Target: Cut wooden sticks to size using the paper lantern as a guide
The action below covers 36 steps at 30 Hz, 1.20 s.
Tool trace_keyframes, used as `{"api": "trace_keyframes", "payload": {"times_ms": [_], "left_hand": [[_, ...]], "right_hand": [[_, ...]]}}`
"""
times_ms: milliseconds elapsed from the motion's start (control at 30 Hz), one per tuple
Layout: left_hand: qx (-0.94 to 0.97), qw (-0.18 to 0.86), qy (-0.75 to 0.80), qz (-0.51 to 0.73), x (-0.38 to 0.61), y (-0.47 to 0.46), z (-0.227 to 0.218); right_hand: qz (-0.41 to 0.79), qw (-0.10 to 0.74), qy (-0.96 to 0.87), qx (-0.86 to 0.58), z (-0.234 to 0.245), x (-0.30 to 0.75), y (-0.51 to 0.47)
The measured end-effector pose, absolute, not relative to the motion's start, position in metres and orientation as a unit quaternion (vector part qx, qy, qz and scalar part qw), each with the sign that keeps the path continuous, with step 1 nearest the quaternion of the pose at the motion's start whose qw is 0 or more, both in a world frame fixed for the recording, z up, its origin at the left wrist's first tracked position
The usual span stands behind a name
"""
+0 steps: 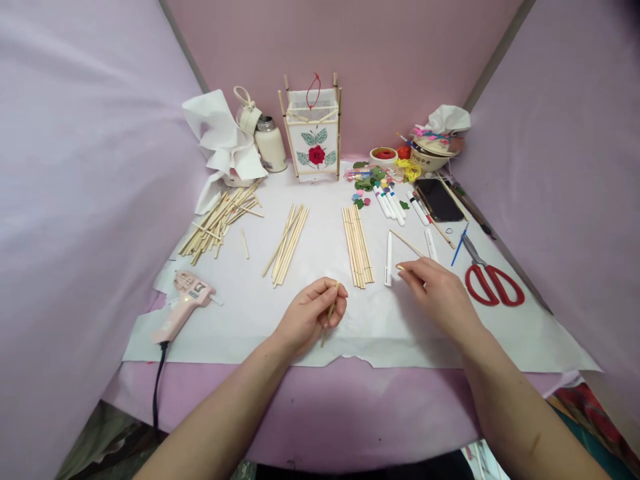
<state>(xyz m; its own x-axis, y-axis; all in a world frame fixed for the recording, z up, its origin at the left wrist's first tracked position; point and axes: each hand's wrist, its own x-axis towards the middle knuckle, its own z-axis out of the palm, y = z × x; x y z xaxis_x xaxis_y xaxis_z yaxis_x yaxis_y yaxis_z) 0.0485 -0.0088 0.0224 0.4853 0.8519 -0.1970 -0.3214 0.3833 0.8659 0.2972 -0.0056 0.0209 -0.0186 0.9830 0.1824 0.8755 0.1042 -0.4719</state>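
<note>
Near the front of the table my left hand (317, 308) is closed around a thin wooden stick (328, 323), which points down toward the paper's edge. My right hand (435, 287) pinches a small light-wood piece (401, 267); only its tip shows, the rest is hidden by the fingers. Just left of those fingers lies a white pen (389, 259). Another stick (406, 243) runs toward the back of the right hand, with a second white pen-like tool (431, 245) behind it. Between the hands and farther back lies a row of sticks (357, 247) side by side.
A glue gun (186, 303) with a cord lies left, before a stick pile (215, 223). More sticks (287, 245) lie centre-left. A stick-framed lantern (315, 133) with a red flower stands behind. Red-handled scissors (493, 280), a phone (440, 200) and markers (390, 203) are right.
</note>
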Motion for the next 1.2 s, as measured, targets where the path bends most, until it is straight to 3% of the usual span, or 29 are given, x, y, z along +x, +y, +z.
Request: {"api": "trace_keyframes", "payload": {"times_ms": [200, 567, 733, 867, 967, 1067, 1200], "left_hand": [[0.286, 0.819, 0.309, 0.389, 0.048, -0.004, 0.023], [0.237, 0.83, 0.329, 0.383, 0.04, 0.002, 0.02], [0.267, 0.821, 0.312, 0.396, 0.042, 0.0, 0.026], [0.392, 0.75, 0.364, 0.389, 0.043, -0.004, 0.03], [0.543, 0.647, 0.403, 0.352, 0.045, -0.004, 0.035], [0.624, 0.561, 0.425, 0.34, 0.046, 0.01, 0.048], [0.667, 0.458, 0.455, 0.371, 0.038, 0.062, 0.082]], "right_hand": [[0.071, 0.228, -0.686, -0.687, 0.013, 0.308, 0.001], [-0.006, 0.169, -0.677, -0.717, -0.002, 0.314, 0.009], [-0.01, 0.295, -0.672, -0.679, 0.006, 0.302, 0.007], [0.178, 0.392, -0.716, -0.55, 0.031, 0.278, -0.001], [0.307, 0.367, -0.746, -0.463, 0.054, 0.256, -0.003], [0.325, 0.346, -0.774, -0.419, 0.071, 0.239, 0.011], [0.302, 0.41, -0.744, -0.432, 0.089, 0.235, 0.062]]}}
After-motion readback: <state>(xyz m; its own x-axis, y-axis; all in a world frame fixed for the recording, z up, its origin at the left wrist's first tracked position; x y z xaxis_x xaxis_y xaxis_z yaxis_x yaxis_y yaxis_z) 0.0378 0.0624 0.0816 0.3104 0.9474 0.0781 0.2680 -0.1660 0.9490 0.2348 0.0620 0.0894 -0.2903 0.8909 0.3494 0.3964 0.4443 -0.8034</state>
